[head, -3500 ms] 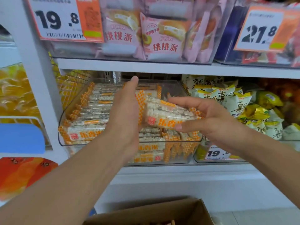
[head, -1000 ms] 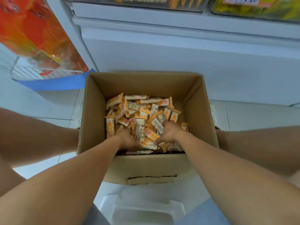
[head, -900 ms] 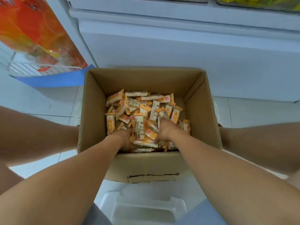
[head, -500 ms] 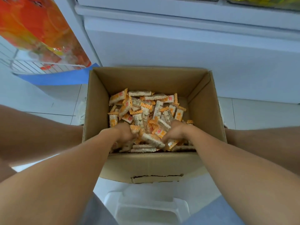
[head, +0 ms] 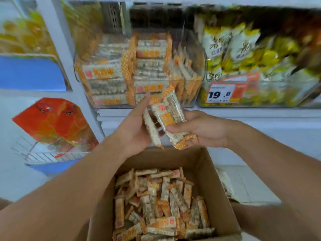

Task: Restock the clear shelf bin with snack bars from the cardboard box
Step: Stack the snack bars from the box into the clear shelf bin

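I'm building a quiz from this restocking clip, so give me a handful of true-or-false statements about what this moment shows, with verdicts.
1. Both hands, the left hand and the right hand, hold orange-and-white wrapped snack bars between them. True.
2. The brown cardboard box is empty. False: many loose bars lie in it.
3. The held bars are above the box and in front of the clear plastic shelf bin. True.
4. The clear bin holds no bars yet. False: stacked rows of bars already fill it.
5. The white-and-orange price tag on the neighbouring bin reads 19.8. True.
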